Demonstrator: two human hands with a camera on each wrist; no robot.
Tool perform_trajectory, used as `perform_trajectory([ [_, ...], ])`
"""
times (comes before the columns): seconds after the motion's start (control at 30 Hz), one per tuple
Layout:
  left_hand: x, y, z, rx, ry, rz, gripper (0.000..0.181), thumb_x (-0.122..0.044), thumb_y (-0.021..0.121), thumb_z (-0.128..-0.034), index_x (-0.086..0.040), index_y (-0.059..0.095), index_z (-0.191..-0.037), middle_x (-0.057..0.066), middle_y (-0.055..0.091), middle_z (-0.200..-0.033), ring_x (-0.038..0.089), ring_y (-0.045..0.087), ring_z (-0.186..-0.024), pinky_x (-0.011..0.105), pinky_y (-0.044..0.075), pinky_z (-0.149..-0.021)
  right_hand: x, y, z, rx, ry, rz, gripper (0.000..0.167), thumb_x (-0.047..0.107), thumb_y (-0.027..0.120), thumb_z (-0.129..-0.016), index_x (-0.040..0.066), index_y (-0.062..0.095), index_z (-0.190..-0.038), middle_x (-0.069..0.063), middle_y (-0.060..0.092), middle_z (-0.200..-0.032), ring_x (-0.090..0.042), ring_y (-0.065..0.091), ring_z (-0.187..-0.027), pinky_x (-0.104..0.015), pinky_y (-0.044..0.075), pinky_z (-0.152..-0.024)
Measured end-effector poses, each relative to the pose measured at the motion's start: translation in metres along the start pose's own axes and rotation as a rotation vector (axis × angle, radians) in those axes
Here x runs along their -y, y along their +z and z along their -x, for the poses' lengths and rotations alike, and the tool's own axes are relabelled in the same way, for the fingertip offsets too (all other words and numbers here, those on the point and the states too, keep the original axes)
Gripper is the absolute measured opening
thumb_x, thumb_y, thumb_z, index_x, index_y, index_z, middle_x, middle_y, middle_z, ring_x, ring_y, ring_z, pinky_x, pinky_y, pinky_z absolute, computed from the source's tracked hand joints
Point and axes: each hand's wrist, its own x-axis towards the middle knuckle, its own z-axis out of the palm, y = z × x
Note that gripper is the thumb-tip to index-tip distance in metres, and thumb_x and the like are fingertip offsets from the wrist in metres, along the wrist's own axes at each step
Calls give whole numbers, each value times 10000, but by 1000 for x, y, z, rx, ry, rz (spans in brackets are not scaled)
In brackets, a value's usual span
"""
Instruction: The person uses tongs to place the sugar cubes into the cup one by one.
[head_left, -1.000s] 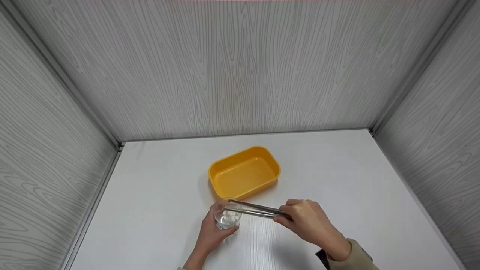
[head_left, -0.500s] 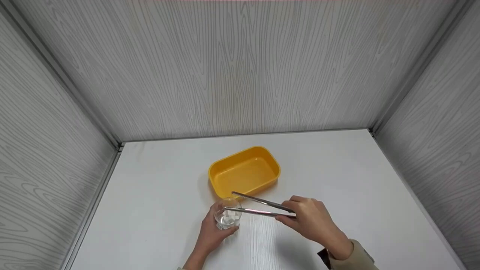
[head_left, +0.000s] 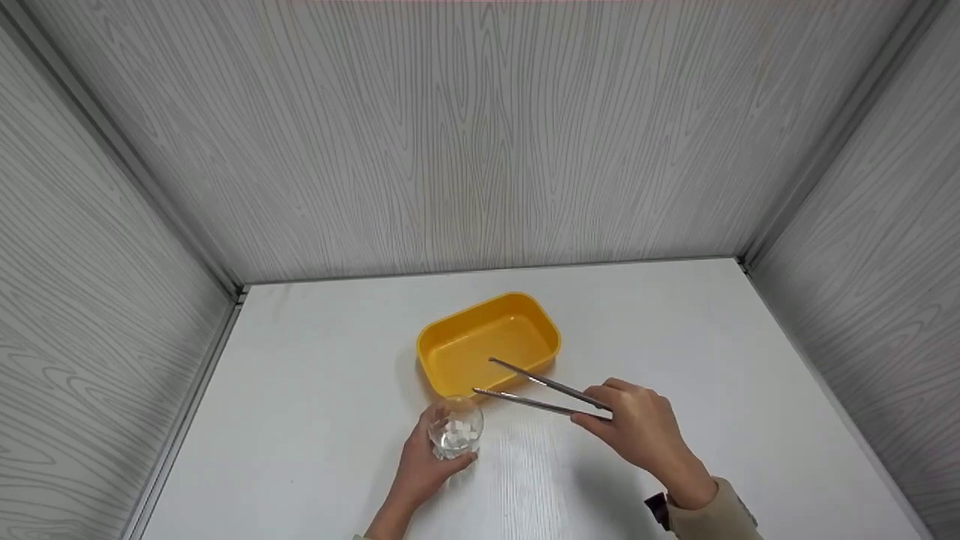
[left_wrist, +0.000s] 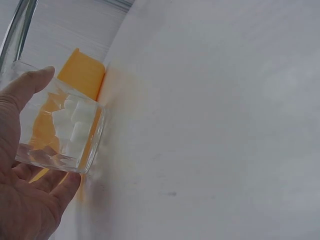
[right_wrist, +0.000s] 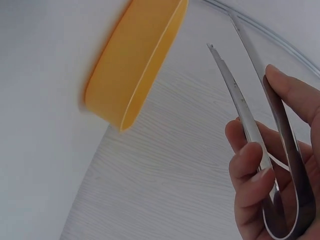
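My left hand grips a clear drinking glass, fingers and thumb round its side. White cubes, several of them, lie at the bottom of the glass. In my right hand are metal tongs, held between thumb and fingers. The two arms of the tongs stand apart with nothing between the tips. In the head view those tips hover over the near side of a yellow rectangular tray, to the right of the glass and beyond it. The tray's visible floor bears nothing.
The white table runs to a grey wood-grain panel behind. Similar panels stand at the left and right sides. The yellow tray sits close beyond the glass.
From over the glass, the tongs have moved right and away from me, toward the tray. Their arms, close together earlier, have spread. My left hand and the glass have stayed put.
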Motion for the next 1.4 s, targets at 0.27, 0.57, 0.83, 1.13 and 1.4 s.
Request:
perform_trajectory([
  [0.27,1,-1,0,-2,7,4,1012,-293,907,-665,-36,340,-1463,172,459,-1452,357,416,-1344,497,309,-1141,-22,2,2,-24,123,5,300,343,858,-741,116,760,-912,72,626,-743,-83,552,-605,-280,480,-495],
  [0.57,-1,-1,2,8,14,45,1023,-257,906,-674,-33,317,-1480,177,435,-1470,364,402,-1355,499,309,-1141,-50,11,11,-99,242,-22,330,313,844,-772,55,748,-954,-24,667,-787,-145,598,-625,-356,497,-472],
  [0.83,-1,-1,1,5,5,18,1035,-271,907,-668,-29,313,-1480,181,431,-1472,365,412,-1346,505,308,-1140,-73,22,18,-166,335,-4,337,267,824,-807,-19,717,-950,-101,668,-800,-240,646,-624,-434,531,-472],
  [1.13,-1,-1,0,3,1,20,1042,-266,911,-661,-31,314,-1482,176,431,-1474,358,423,-1340,488,319,-1137,-93,30,21,-122,423,24,322,271,783,-849,-31,694,-914,-74,616,-735,-247,597,-575,-451,500,-460],
  [1.4,-1,0,0,3,-20,5,1050,-274,914,-653,-30,317,-1481,176,428,-1478,365,395,-1360,499,296,-1147,-104,38,24,-72,440,59,345,268,781,-849,-55,689,-928,-88,609,-717,-251,590,-551,-444,493,-438],
])
